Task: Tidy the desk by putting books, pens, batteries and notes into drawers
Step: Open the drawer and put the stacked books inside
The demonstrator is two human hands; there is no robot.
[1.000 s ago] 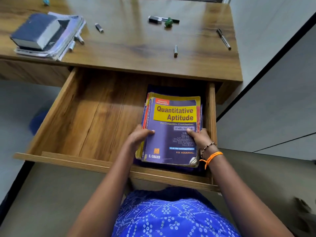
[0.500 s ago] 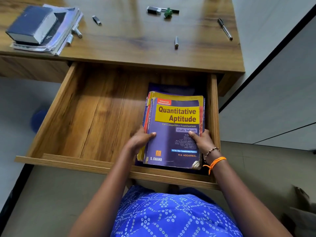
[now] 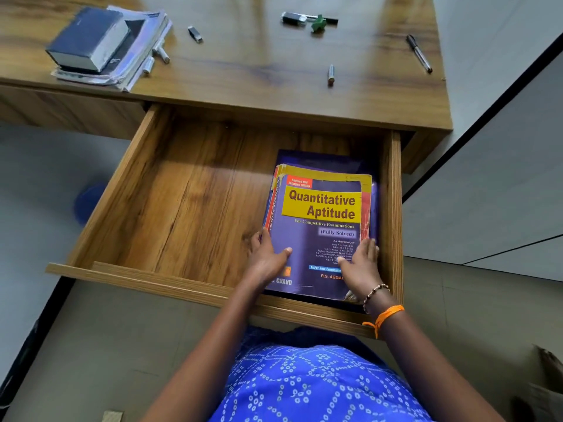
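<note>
The wooden drawer (image 3: 146, 277) stands pulled out under the desk (image 3: 259, 71). At its right side lies a purple and yellow book titled Quantitative Aptitude (image 3: 323, 208), on top of other books. My left hand (image 3: 266, 258) grips the book's left edge near the bottom, thumb on the cover. On the right edge sits my right hand (image 3: 361, 266), its thumb also on the cover. On the desk lie a black pen (image 3: 419, 53) and several batteries, among them a battery (image 3: 331, 75) near the front edge.
A thick dark blue book (image 3: 88, 39) rests on a pile of papers (image 3: 137, 56) at the desk's left. A black marker (image 3: 294, 19) and a green piece (image 3: 318, 23) lie at the back. The drawer's left half shows bare wood.
The book has sunk lower into the drawer's right side. Both hands have slid along its edges and now lie flatter on it.
</note>
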